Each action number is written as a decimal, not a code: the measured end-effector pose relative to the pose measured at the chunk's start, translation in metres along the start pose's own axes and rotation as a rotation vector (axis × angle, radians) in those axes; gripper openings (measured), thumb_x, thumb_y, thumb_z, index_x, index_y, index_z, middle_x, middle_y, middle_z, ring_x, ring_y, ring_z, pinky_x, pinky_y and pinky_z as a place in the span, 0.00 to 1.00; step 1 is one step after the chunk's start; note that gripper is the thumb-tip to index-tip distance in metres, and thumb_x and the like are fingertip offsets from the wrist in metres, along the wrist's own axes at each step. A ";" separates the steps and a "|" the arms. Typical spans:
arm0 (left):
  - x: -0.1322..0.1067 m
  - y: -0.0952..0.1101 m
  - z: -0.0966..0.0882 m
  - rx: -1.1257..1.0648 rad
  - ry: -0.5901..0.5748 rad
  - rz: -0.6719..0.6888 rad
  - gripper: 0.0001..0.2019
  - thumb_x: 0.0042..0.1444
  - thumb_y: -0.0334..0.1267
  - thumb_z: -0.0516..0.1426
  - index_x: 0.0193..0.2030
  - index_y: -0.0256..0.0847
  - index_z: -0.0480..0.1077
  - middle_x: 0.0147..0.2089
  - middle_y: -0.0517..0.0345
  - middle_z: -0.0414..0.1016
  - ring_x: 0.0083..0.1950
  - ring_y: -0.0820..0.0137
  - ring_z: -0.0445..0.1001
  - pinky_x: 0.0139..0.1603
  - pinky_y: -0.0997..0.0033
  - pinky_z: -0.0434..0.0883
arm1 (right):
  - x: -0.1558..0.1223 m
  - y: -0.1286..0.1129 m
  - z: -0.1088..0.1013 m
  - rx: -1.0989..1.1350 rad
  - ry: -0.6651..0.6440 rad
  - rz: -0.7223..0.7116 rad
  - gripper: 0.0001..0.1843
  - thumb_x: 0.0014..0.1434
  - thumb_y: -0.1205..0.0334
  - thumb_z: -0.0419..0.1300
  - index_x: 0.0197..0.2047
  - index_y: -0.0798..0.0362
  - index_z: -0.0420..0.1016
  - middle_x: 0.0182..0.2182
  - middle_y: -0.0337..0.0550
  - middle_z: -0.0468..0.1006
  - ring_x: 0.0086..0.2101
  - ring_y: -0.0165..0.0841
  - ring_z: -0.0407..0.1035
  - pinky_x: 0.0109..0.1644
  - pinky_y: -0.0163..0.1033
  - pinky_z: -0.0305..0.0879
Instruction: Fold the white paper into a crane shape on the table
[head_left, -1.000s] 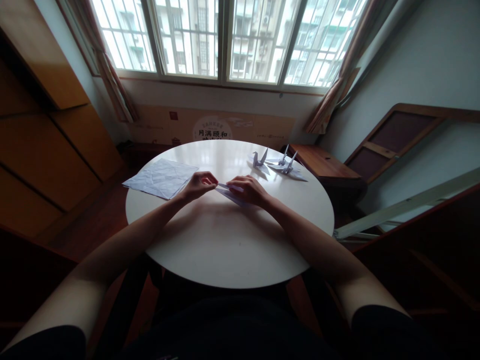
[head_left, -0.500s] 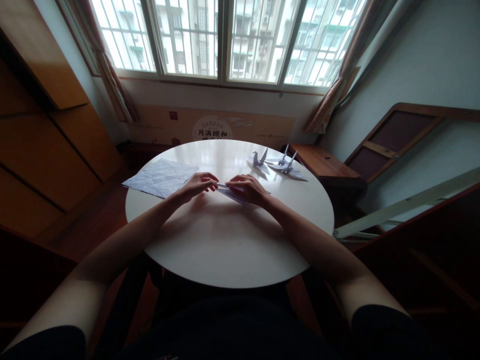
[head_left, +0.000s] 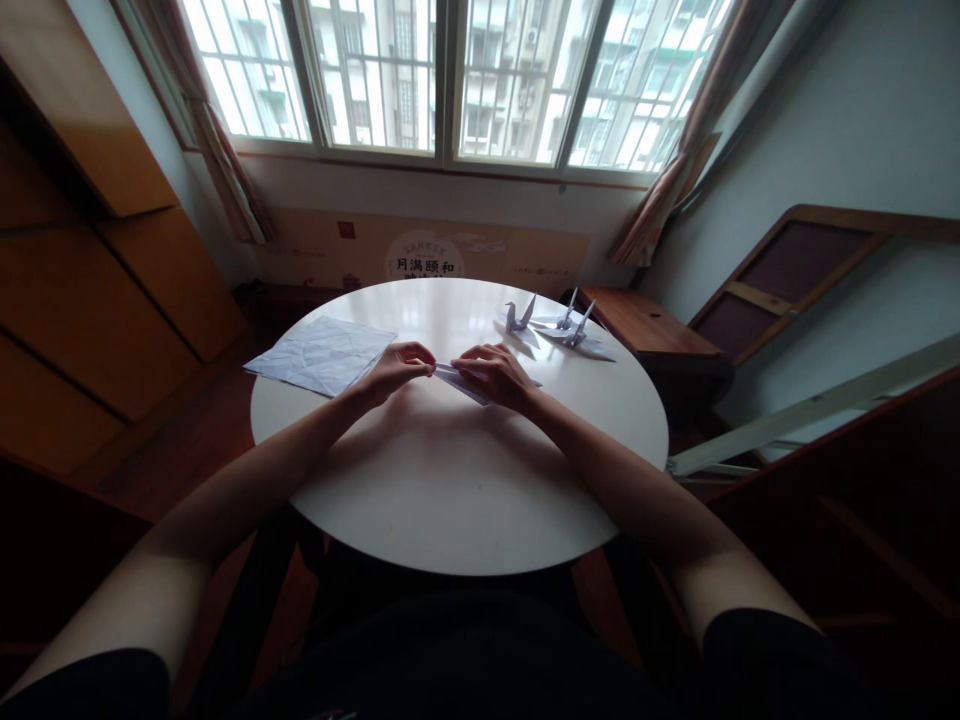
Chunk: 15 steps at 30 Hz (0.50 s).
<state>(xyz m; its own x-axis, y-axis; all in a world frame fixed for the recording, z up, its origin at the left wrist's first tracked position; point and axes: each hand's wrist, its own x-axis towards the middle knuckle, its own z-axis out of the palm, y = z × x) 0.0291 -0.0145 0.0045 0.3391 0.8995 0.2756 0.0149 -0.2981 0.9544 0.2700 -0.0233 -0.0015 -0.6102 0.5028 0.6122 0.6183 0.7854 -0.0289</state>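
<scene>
A small folded piece of paper (head_left: 466,386), pale bluish-white, lies near the middle of the round white table (head_left: 450,500). My left hand (head_left: 401,367) pinches its left tip between thumb and fingers. Over its upper right part rests my right hand (head_left: 499,375), fingers closed on the folded paper and hiding much of it. Left of my left hand lie creased paper sheets (head_left: 322,355), their corner sticking out past the table's edge. Beyond my right hand stand folded paper cranes (head_left: 520,316), wings spread and necks and tails raised.
A wooden bench-like piece (head_left: 649,325) stands behind the table on the right, with a wood-framed panel (head_left: 784,275) leaning at the wall. Wooden cabinets (head_left: 67,300) line the left side. Barred windows (head_left: 450,85) and a beige printed banner (head_left: 525,250) are ahead.
My left hand's fingers have drawn together onto the left tip of the folded paper. My right hand has shifted only slightly. The sheets and cranes have stayed put.
</scene>
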 end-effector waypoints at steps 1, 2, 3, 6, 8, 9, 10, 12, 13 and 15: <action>0.000 -0.001 0.000 -0.007 0.007 0.003 0.09 0.40 0.35 0.68 0.30 0.35 0.76 0.27 0.57 0.78 0.31 0.69 0.76 0.37 0.69 0.70 | 0.000 0.000 0.000 -0.002 0.010 -0.005 0.12 0.68 0.60 0.59 0.51 0.46 0.82 0.43 0.47 0.82 0.38 0.36 0.73 0.45 0.43 0.61; 0.001 -0.001 0.000 -0.013 0.015 0.006 0.09 0.40 0.35 0.68 0.29 0.35 0.76 0.27 0.57 0.78 0.31 0.69 0.76 0.38 0.69 0.70 | 0.000 -0.001 0.001 -0.004 0.019 -0.011 0.12 0.68 0.60 0.58 0.51 0.46 0.82 0.42 0.47 0.82 0.38 0.36 0.73 0.45 0.43 0.61; 0.001 -0.002 0.001 -0.017 0.026 0.006 0.09 0.40 0.35 0.67 0.29 0.35 0.75 0.26 0.57 0.77 0.31 0.70 0.75 0.38 0.69 0.69 | 0.000 -0.001 0.002 -0.008 0.028 -0.018 0.12 0.68 0.60 0.58 0.50 0.45 0.82 0.42 0.47 0.82 0.38 0.36 0.73 0.45 0.43 0.61; 0.003 -0.005 0.002 -0.018 0.061 -0.006 0.10 0.39 0.37 0.67 0.28 0.35 0.74 0.25 0.57 0.77 0.29 0.69 0.75 0.37 0.68 0.68 | 0.000 -0.002 0.003 -0.027 0.047 -0.022 0.13 0.68 0.61 0.58 0.51 0.44 0.82 0.42 0.46 0.82 0.38 0.36 0.73 0.45 0.43 0.60; 0.003 -0.004 0.002 -0.012 0.078 -0.026 0.10 0.40 0.37 0.67 0.28 0.36 0.74 0.25 0.57 0.76 0.29 0.69 0.75 0.37 0.68 0.68 | 0.000 -0.002 0.004 -0.036 0.051 -0.016 0.13 0.68 0.61 0.58 0.51 0.44 0.82 0.42 0.46 0.82 0.37 0.36 0.73 0.45 0.43 0.60; 0.003 -0.004 0.002 -0.014 0.083 -0.044 0.10 0.40 0.38 0.66 0.29 0.36 0.74 0.25 0.58 0.76 0.29 0.69 0.76 0.37 0.68 0.68 | 0.000 -0.002 0.004 -0.036 0.050 -0.013 0.13 0.68 0.61 0.58 0.51 0.44 0.82 0.42 0.46 0.82 0.37 0.36 0.73 0.45 0.43 0.60; 0.003 -0.002 0.003 -0.020 0.087 -0.068 0.09 0.42 0.38 0.65 0.31 0.36 0.74 0.26 0.58 0.77 0.29 0.69 0.76 0.37 0.69 0.68 | 0.000 -0.003 0.003 -0.033 0.048 -0.009 0.13 0.68 0.62 0.59 0.51 0.44 0.82 0.42 0.46 0.82 0.37 0.36 0.73 0.45 0.43 0.60; 0.002 0.001 0.003 -0.044 0.095 -0.127 0.10 0.44 0.38 0.62 0.34 0.37 0.74 0.27 0.58 0.77 0.29 0.69 0.77 0.37 0.69 0.69 | 0.000 -0.002 0.003 -0.026 0.043 -0.004 0.12 0.68 0.61 0.59 0.50 0.44 0.82 0.42 0.46 0.82 0.37 0.36 0.73 0.44 0.43 0.60; 0.002 0.003 0.003 -0.061 0.095 -0.155 0.11 0.45 0.38 0.61 0.36 0.37 0.74 0.28 0.58 0.78 0.29 0.69 0.77 0.37 0.69 0.69 | -0.001 -0.002 0.003 -0.024 0.042 -0.003 0.12 0.68 0.61 0.59 0.50 0.44 0.82 0.41 0.46 0.82 0.37 0.36 0.73 0.44 0.43 0.60; 0.001 0.006 0.004 -0.083 0.089 -0.197 0.12 0.47 0.40 0.61 0.38 0.37 0.74 0.28 0.58 0.77 0.29 0.68 0.78 0.35 0.70 0.68 | -0.001 -0.002 0.003 -0.028 0.043 -0.007 0.12 0.68 0.61 0.59 0.50 0.44 0.82 0.41 0.46 0.82 0.37 0.36 0.73 0.44 0.43 0.60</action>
<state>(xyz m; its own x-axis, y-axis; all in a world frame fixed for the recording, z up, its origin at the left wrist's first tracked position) 0.0330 -0.0163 0.0106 0.2529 0.9634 0.0890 -0.0062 -0.0904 0.9959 0.2676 -0.0238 -0.0045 -0.5933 0.4810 0.6455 0.6280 0.7782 -0.0028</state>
